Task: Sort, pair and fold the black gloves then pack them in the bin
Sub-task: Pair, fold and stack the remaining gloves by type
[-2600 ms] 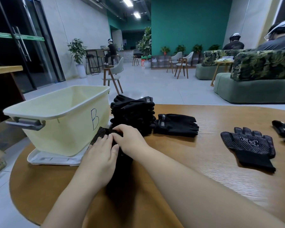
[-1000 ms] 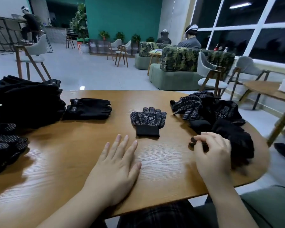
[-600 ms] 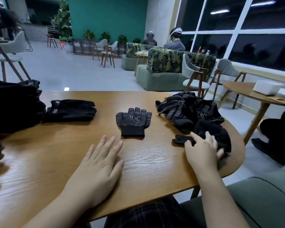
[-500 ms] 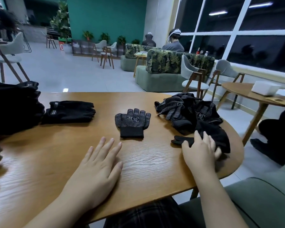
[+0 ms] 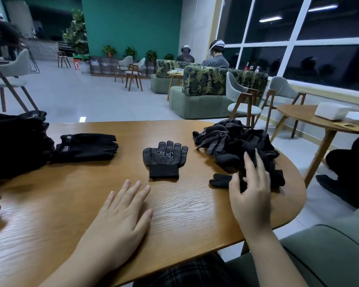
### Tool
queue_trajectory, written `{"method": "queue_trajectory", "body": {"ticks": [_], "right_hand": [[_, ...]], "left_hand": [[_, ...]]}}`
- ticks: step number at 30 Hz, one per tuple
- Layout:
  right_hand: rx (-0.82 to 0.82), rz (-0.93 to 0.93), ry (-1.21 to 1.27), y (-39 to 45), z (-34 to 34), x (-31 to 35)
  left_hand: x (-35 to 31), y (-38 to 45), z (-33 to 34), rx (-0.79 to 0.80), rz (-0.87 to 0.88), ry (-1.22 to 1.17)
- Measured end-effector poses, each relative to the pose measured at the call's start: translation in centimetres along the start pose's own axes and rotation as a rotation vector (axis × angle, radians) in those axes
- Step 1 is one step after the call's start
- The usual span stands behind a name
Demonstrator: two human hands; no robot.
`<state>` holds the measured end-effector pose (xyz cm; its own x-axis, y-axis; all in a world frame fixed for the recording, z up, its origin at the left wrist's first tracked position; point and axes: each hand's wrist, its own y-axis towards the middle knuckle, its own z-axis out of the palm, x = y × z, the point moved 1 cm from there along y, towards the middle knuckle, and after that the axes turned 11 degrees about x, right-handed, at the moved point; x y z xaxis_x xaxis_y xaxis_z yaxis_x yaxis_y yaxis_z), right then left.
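Note:
My left hand (image 5: 120,218) lies flat and open on the wooden table (image 5: 184,206). At the right, my right hand (image 5: 251,191) reaches into a loose pile of black gloves (image 5: 232,139) and pinches a plain black glove (image 5: 220,182) between thumb and fingers. A single dotted black glove (image 5: 164,158) lies flat at the table's middle. Left of it sits a paired fingerless black glove set (image 5: 85,145), and a tall stack of black gloves (image 5: 15,141) fills the left edge. The bin is out of view.
A second round table (image 5: 311,119) with a white box (image 5: 332,109) stands at the right, behind grey chairs (image 5: 243,100). A green sofa seat (image 5: 330,249) is at the lower right. People sit on sofas far behind.
My view swung right, away from the bin. My left hand came to rest flat on the table. My right hand moved onto the glove pile and its fingers closed round a plain black glove.

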<state>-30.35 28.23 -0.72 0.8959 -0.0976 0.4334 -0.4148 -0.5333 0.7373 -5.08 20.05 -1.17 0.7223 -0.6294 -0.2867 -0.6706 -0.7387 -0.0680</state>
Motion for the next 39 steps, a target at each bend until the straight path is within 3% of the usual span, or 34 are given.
{"method": "queue_trajectory", "body": {"ticks": [7, 17, 22, 30, 39], "right_hand": [[0.175, -0.24, 0.294, -0.5, 0.2, 1.8], [0.338, 0.025, 0.89, -1.3, 3.4, 8.9], [0.469, -0.09, 0.774, -1.7, 4.1, 9.9], [0.688, 0.071, 0.6, -1.9, 5.8, 9.2], [0.529, 0.113, 0.275, -1.3, 6.1, 8.4]], "left_hand": [[0.0, 0.0, 0.1, -0.053, -0.009, -0.045], [0.3, -0.1, 0.3, -0.201, 0.102, -0.208], [0.6, -0.3, 0.0, -0.415, 0.203, -0.251], [0.7, -1.3, -0.9, -0.65, 0.267, -0.388], [1.1, -0.9, -0.9, -0.79, 0.211, -0.23]]}}
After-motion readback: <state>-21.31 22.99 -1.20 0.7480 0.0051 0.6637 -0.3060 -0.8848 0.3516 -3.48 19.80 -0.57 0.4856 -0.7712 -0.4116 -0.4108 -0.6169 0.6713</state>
